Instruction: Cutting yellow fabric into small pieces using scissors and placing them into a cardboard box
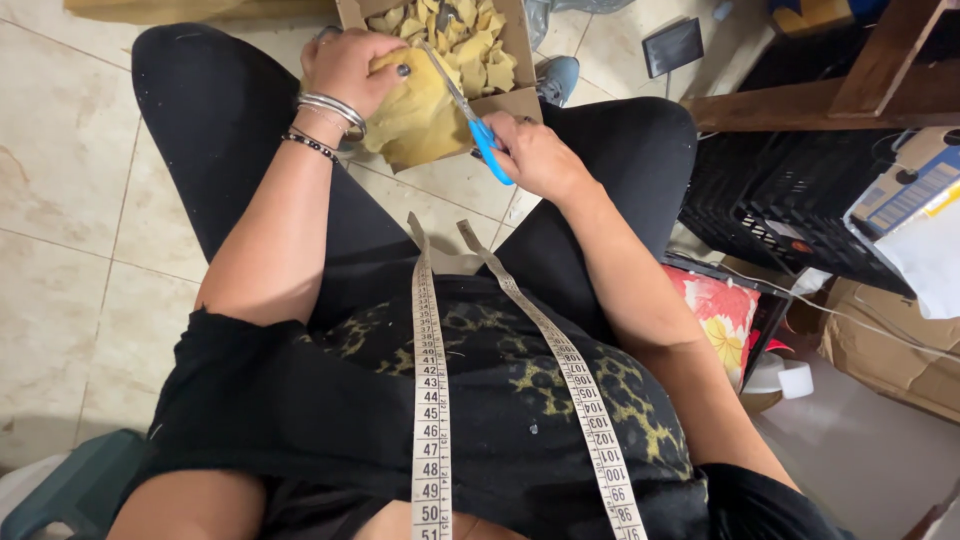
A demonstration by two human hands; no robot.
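My left hand [347, 68] grips a piece of yellow fabric [420, 115] held over a cardboard box [518, 60] between my knees. My right hand [535, 155] holds blue-handled scissors [478, 125], whose blades reach up across the fabric. The box holds several small cut yellow pieces [470, 35]. A white measuring tape [430, 400] hangs around my neck and down my dark top. Silver and beaded bracelets circle my left wrist.
Tiled floor [70, 200] lies to the left. A black plastic crate [790, 210], a wooden shelf [800, 100], a floral cushion [720, 310], tape rolls [785, 378] and cardboard [890, 350] crowd the right. A teal stool edge [70, 485] shows at lower left.
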